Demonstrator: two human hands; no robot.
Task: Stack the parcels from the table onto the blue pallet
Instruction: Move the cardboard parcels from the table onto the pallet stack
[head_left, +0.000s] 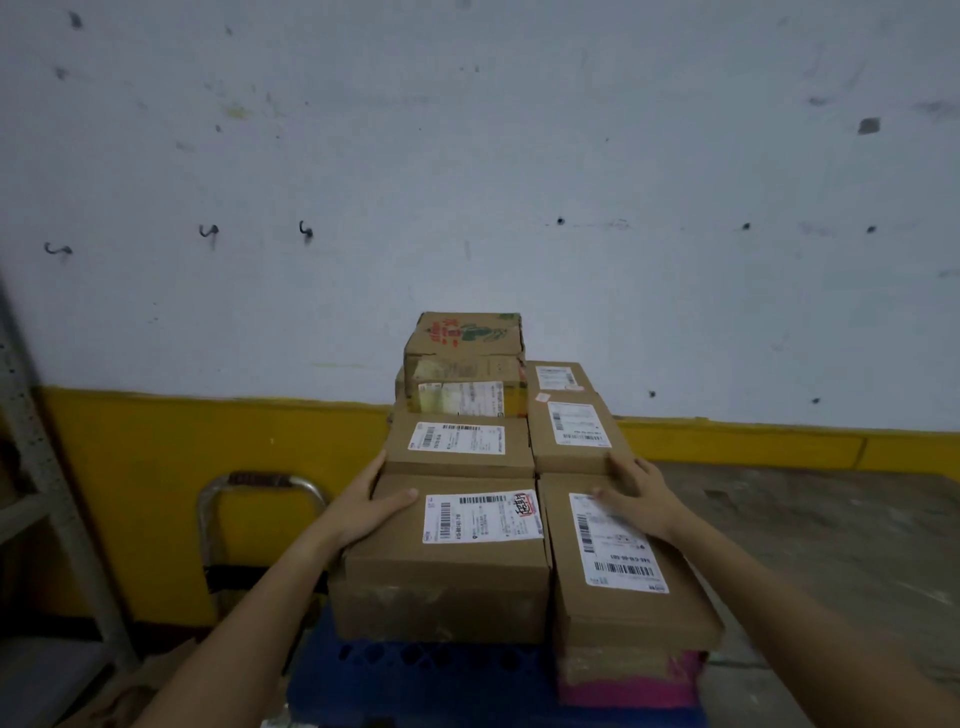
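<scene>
- Left hand (371, 506) gripped the far corner of the near-left parcel (457, 561), thumb on top.
- Right hand (641, 493) lay spread flat on the near-right parcel (628, 603).
- Both sat at the near edge of the blue pallet (415, 675).

Both bare forearms reach forward from the lower corners, converging. The left hand (371, 506) grips the far left corner of a parcel (447, 571), thumb flat on top, fingers wrapped behind. The right hand (641, 493) lies palm down on the neighbouring parcel (623, 603), fingers spread, fairly straight, slightly blurred.
</scene>
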